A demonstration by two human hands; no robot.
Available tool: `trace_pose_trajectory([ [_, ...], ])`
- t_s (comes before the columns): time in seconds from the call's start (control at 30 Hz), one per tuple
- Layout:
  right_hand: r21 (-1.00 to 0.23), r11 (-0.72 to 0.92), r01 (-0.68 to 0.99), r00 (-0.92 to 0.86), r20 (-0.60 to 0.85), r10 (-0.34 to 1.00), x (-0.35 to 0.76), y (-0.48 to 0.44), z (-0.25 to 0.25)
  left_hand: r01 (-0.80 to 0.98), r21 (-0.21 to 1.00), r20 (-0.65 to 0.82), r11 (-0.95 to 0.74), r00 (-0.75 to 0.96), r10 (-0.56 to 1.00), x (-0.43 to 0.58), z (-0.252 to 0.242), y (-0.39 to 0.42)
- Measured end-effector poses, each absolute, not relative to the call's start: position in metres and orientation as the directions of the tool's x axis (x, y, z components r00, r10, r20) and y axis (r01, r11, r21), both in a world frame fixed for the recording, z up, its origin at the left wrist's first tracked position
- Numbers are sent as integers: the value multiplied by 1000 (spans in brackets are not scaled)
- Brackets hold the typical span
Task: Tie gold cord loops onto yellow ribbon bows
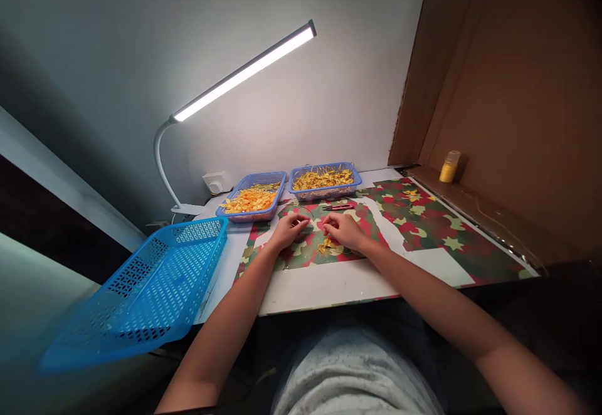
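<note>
My left hand (290, 228) rests on the patterned table cover (423, 227), fingers curled and pinched on something too small to make out. A short gap to the right, my right hand (343, 229) is also pinched, fingertips facing the left hand. A small yellow bow-shaped piece (326, 247) lies on the cover just under my right hand. Thin wire loops show faintly near both hands. Behind the hands stand two purple-blue baskets: the left basket (253, 198) holds orange-yellow pieces, the right basket (325, 180) holds yellow strips.
A large empty blue basket (150, 289) hangs tilted over the table's left edge. A lit desk lamp (244, 71) arches above. Red-handled scissors (337, 207) lie before the right basket. A yellow bottle (449, 167) stands by the cardboard wall (508, 101) on the right. A wall socket (215, 183) sits behind.
</note>
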State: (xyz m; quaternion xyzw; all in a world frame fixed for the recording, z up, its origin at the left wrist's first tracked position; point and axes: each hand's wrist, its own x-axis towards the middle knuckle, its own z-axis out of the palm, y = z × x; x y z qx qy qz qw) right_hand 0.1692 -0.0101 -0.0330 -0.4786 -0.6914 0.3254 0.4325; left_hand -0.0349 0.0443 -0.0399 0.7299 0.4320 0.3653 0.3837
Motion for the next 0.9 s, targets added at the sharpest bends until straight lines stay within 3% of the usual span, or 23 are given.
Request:
trace_pose_trajectory([
  [0.1, -838, 369, 402, -195, 316, 929, 168, -13, -32, 77, 994, 45, -77, 358, 933, -31, -40, 42],
  [0.37, -800, 438, 410, -201, 389, 899, 162, -12, -36, -204, 952, -78, 230, 563, 823, -21, -35, 33],
  [0.9, -840, 420, 343, -183, 379, 907, 155, -8, -52, -196, 953, -88, 230, 549, 831, -16, -41, 29],
])
